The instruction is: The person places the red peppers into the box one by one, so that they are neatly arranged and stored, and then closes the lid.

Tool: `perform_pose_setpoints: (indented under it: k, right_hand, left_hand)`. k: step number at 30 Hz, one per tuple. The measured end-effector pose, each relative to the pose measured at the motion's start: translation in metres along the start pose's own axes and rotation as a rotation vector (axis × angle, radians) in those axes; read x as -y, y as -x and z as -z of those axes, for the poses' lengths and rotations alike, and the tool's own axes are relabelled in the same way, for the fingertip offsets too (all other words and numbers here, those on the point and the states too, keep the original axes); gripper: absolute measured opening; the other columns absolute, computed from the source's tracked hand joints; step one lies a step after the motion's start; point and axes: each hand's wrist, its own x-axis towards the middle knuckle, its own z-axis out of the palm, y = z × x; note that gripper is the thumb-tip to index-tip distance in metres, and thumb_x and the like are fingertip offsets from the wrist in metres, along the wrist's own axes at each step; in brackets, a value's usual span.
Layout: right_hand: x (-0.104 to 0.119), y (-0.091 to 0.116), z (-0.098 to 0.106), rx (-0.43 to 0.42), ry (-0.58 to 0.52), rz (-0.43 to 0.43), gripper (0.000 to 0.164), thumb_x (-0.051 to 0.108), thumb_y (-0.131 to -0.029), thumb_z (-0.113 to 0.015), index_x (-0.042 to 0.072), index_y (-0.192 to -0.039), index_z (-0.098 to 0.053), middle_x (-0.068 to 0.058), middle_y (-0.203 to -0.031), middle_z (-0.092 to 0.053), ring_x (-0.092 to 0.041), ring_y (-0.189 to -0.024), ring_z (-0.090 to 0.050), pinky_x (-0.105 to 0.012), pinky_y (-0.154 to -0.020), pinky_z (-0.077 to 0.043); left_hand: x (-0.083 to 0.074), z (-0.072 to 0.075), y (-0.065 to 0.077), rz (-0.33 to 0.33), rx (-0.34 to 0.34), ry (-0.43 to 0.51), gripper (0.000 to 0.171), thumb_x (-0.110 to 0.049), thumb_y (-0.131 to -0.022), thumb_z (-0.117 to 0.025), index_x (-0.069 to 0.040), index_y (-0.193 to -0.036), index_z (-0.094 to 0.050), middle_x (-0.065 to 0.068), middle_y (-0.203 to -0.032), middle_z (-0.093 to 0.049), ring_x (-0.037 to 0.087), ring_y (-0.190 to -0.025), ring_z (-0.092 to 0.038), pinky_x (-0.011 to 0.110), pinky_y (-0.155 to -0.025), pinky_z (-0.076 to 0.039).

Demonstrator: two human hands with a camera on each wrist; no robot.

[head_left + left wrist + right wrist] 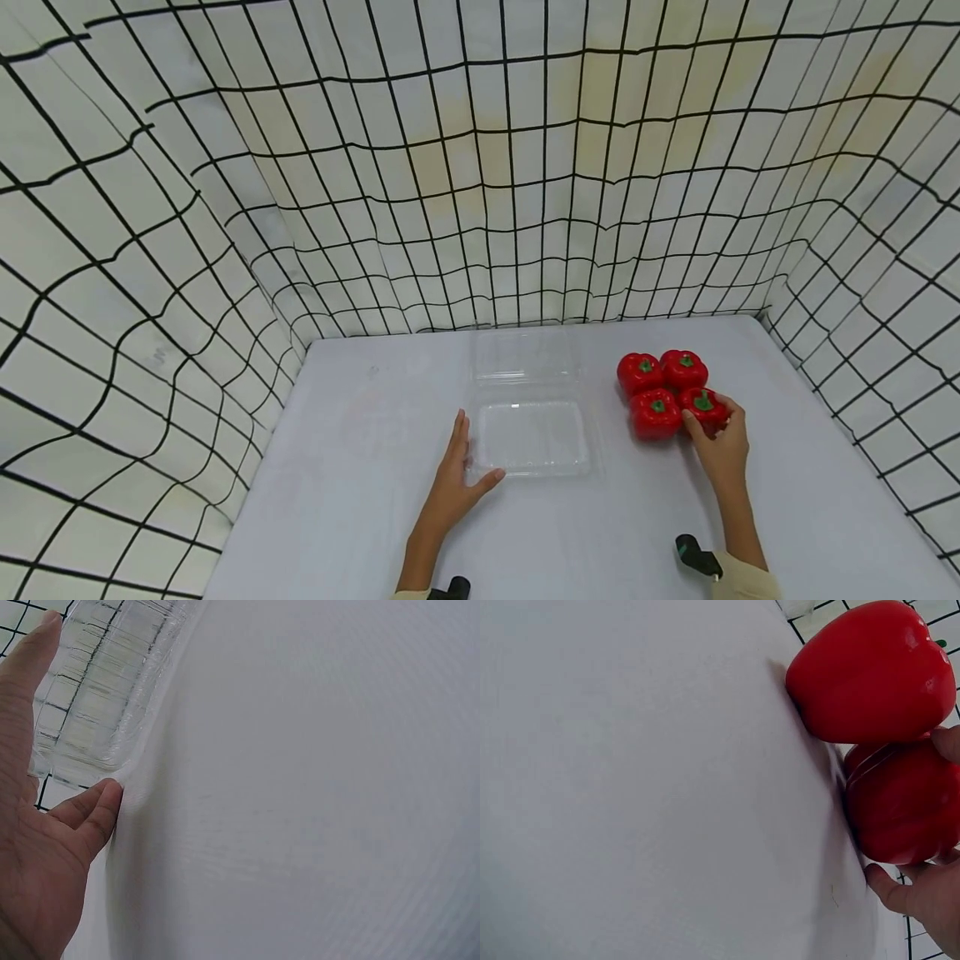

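A clear plastic clamshell container (532, 437) lies with its lid (522, 354) folded back on the white table. My left hand (452, 483) touches its left side with fingers straight and thumb spread at the near corner; the left wrist view shows the fingertips (111, 791) at the container's edge. To the right, my right hand (723, 446) grips a red bell pepper (703, 403), the near right one of a tight cluster. Thumb and fingers sit on opposite sides of this pepper (904, 802) in the right wrist view. Another red bell pepper (656, 414) stands directly left of it.
Two more red bell peppers, one at back left (639, 372) and one at back right (683, 368), complete the cluster. A white wall with black netting (525, 208) rises behind the table (570, 533) and along both sides.
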Motion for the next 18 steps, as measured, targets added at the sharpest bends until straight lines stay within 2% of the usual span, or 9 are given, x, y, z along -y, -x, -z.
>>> perform_pose_setpoints:
  k: [4, 8, 11, 18]
  right_hand:
    - [-0.002, 0.0, 0.002, -0.001, -0.003, 0.005, 0.074, 0.032, -0.093, -0.066, 0.004, -0.149, -0.027, -0.023, -0.15, -0.036, -0.04, -0.135, -0.038, -0.063, -0.108, -0.039]
    - [-0.004, 0.002, 0.007, 0.026, 0.015, -0.047, 0.083, 0.037, -0.092, -0.066, 0.005, -0.154, -0.02, -0.024, -0.153, -0.031, -0.042, -0.137, -0.035, -0.063, -0.108, -0.039]
    - [-0.006, 0.003, 0.01, 0.036, 0.034, -0.068, 0.086, 0.04, -0.091, -0.066, 0.002, -0.154, -0.021, -0.027, -0.153, -0.03, -0.045, -0.137, -0.035, -0.064, -0.106, -0.039]
    - [-0.007, 0.003, 0.012, 0.047, 0.021, -0.123, 0.089, 0.043, -0.089, -0.067, 0.002, -0.152, -0.02, -0.028, -0.153, -0.032, -0.044, -0.142, -0.031, -0.064, -0.11, -0.035]
  left_hand:
    - [-0.001, 0.0, 0.001, 0.006, -0.002, -0.005, 0.107, -0.046, -0.081, -0.077, -0.021, -0.158, -0.007, 0.001, -0.166, -0.004, 0.036, -0.145, -0.032, 0.049, -0.108, -0.043]
    - [-0.002, 0.0, 0.001, 0.016, 0.0, 0.0, 0.107, -0.045, -0.081, -0.077, -0.017, -0.158, -0.01, -0.002, -0.166, -0.004, 0.034, -0.146, -0.03, 0.048, -0.109, -0.042]
    - [-0.002, 0.0, 0.002, 0.011, -0.001, -0.001, 0.106, -0.044, -0.081, -0.077, -0.014, -0.158, -0.011, -0.001, -0.166, -0.005, 0.035, -0.146, -0.03, 0.049, -0.11, -0.042]
    - [-0.004, 0.001, 0.002, 0.028, 0.008, 0.003, 0.107, -0.044, -0.081, -0.077, -0.021, -0.158, -0.007, -0.002, -0.166, -0.003, 0.035, -0.146, -0.03, 0.048, -0.11, -0.041]
